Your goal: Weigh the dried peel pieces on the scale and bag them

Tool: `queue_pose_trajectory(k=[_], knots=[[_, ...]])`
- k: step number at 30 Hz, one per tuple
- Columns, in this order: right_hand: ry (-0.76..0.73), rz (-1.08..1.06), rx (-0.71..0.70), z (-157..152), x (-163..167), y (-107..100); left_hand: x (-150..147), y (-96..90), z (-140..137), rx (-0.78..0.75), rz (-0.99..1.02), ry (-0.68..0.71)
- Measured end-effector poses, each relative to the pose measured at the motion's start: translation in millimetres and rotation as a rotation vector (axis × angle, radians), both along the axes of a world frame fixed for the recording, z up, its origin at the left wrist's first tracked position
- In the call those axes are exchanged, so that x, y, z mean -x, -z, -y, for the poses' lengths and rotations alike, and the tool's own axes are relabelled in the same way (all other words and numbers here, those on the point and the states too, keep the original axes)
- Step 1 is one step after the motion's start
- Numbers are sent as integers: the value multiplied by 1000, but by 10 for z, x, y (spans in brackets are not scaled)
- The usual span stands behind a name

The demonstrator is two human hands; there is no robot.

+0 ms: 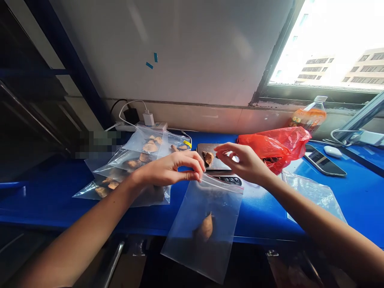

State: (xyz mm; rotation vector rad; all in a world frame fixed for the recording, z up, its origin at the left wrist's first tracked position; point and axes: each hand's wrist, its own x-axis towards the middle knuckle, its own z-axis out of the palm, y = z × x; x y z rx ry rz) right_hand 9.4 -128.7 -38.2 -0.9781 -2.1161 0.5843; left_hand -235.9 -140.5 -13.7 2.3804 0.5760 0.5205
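Observation:
My left hand (177, 166) is closed in a pinch on the top edge of a clear zip bag (223, 212). The bag hangs over the table's front edge with one brown dried slice (206, 227) inside. Over the small kitchen scale (204, 148) hovers my right hand (244, 162), its fingers curved and apart, with nothing visible in them. A brown dried piece (208, 159) lies on the scale's plate, just left of the right fingertips. Part of the scale is hidden by the bag and my right hand.
Several filled zip bags (120, 164) overlap on the left of the blue table (60, 200). At the right are a red plastic bag (279, 144), a flat clear bag (315, 192), a phone (325, 160) and a white mouse (332, 151). A drink bottle (312, 114) stands behind.

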Motion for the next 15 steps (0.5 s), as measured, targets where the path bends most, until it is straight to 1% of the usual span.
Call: queue_pose_trajectory(k=[1,2,3,5,7,8,10,12,15], knots=[[77,61,-98,-49,45,37,0,-1,1,0,1,8],[122,136,-163,-103,92,72,1,-2,1,0,4,15],[136,216,-201,-159,137,101,2,-2,1,1,5,21],[84,366,-233,-263,210,126,9,-3,-5,1,7,20],[23,432,-255,-334,245,106,29,-5,-18,1,0,8],[1,423,-265,-350,244,83,43,-7,-28,2,-7,0],[-18,321,-243,-332,215,25,76,-11,-55,7,-25,-22],[-36,148,-135,-237,167,-30,107,-11,-86,15,-41,-55],[-80,-114,71,23,104,-85,125,7,-124,30,-51,-95]])
